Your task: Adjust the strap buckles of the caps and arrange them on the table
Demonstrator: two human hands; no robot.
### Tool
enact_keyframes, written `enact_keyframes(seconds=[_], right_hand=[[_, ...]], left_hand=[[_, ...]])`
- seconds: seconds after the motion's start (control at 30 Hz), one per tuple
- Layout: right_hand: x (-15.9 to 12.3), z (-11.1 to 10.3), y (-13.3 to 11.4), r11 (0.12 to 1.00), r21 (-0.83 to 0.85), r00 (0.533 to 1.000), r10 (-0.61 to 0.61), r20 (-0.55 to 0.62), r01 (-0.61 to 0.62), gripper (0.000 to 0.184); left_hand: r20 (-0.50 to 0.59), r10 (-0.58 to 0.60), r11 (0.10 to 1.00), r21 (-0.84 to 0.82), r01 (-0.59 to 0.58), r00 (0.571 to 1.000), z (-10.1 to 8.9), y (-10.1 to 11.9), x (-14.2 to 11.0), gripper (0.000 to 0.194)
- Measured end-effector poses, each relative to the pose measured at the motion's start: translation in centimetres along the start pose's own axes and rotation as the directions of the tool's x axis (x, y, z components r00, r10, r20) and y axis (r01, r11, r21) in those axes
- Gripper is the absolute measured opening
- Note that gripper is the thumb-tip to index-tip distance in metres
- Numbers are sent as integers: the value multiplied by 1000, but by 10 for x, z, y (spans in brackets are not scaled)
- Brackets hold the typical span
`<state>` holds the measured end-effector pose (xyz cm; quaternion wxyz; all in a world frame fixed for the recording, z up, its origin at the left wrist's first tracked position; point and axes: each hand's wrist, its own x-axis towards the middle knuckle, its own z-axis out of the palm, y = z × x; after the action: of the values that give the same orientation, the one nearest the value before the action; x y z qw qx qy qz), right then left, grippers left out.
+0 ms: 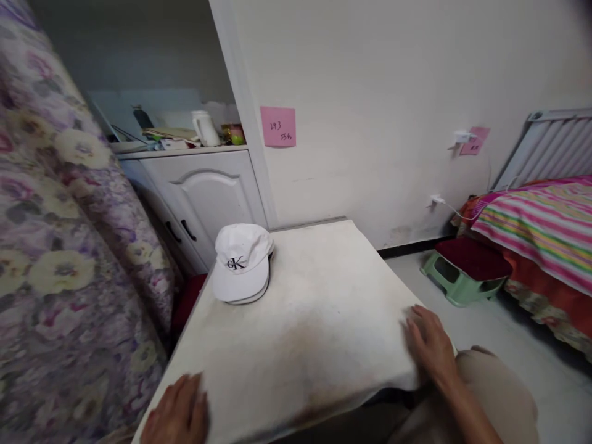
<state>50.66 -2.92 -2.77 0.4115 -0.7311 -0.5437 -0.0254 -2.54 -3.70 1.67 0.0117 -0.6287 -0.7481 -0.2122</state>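
A white baseball cap with a dark "CK" logo rests at the far left of the white-covered table, its brim towards me. A second brim with a dark edge shows just under it, so more than one cap may be stacked there. My left hand lies on the near left corner of the table, fingers stretched out and holding nothing. At the right edge, my right hand rests on the tabletop with its fingers apart and nothing in them. Both hands are well away from the cap.
Floral curtains hang on the left beside a white cabinet carrying a white jug. Behind the table is a wall with a pink note. A green stool and a bed stand on the right.
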Motion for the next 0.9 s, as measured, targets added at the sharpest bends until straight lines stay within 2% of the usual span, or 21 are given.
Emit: enact_keyframes(seconds=[0.07, 0.13, 0.23, 0.33, 0.4, 0.5, 0.6, 0.8, 0.9], right_hand=[[4, 2, -23, 990, 136, 999, 17, 49, -24, 43], [7, 4, -52, 970, 232, 988, 42, 148, -76, 40], [12, 5, -102, 925, 360, 964, 26, 264, -123, 52], [21, -3, -150, 868, 490, 967, -46, 252, -86, 55], [29, -12, -176, 814, 577, 966, -86, 242, -72, 57], [38, -26, -205, 764, 645, 967, -142, 214, -30, 59], [45, -36, -224, 732, 681, 965, -185, 187, 8, 60], [53, -49, -247, 711, 703, 950, -233, 206, 21, 66], [56, -52, -253, 715, 699, 941, -256, 222, 30, 68]], left_hand=[[-1, 114, 968, -224, -111, 993, -3, 24, 3, 44], [30, 122, 912, -398, -101, 992, -8, 58, 5, 32], [70, 162, 809, -581, -92, 984, -19, 115, 7, 23], [144, 188, 705, -709, -32, 972, -35, 162, 10, 23], [138, 165, 651, -759, -3, 977, -48, 183, 12, 25], [90, 68, 566, -823, 36, 994, -68, 201, 16, 26], [81, 38, 466, -883, 54, 996, -85, 210, 20, 28], [-36, -13, 314, -949, -30, 999, -102, 219, 29, 45], [-47, -10, 240, -970, -43, 999, -108, 223, 32, 50]])
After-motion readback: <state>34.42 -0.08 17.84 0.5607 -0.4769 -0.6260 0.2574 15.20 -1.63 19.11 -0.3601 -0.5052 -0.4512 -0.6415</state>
